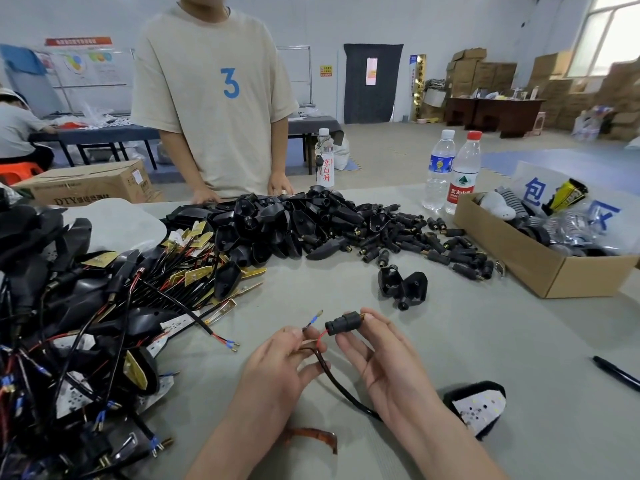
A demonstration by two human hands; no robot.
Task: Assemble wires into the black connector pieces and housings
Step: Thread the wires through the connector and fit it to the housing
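My right hand [388, 362] pinches a small black connector piece [341, 323] between thumb and fingers, with a red wire [321, 336] running into its left end. My left hand [277, 368] pinches the black cable [341, 386] near its split; a blue-tipped wire end [313, 318] sticks up above the fingers. The cable trails down to a black housing with a white LED board [479, 407] beside my right wrist. Two black housings [401, 285] lie just beyond my hands.
A big heap of black housings and connector pieces [311, 223] fills the table's middle. Wired assemblies [86, 323] pile at the left. A cardboard box [540, 261] and water bottles [450, 171] stand at the right. A person [214, 98] stands opposite. A black pen [616, 372] lies at the right.
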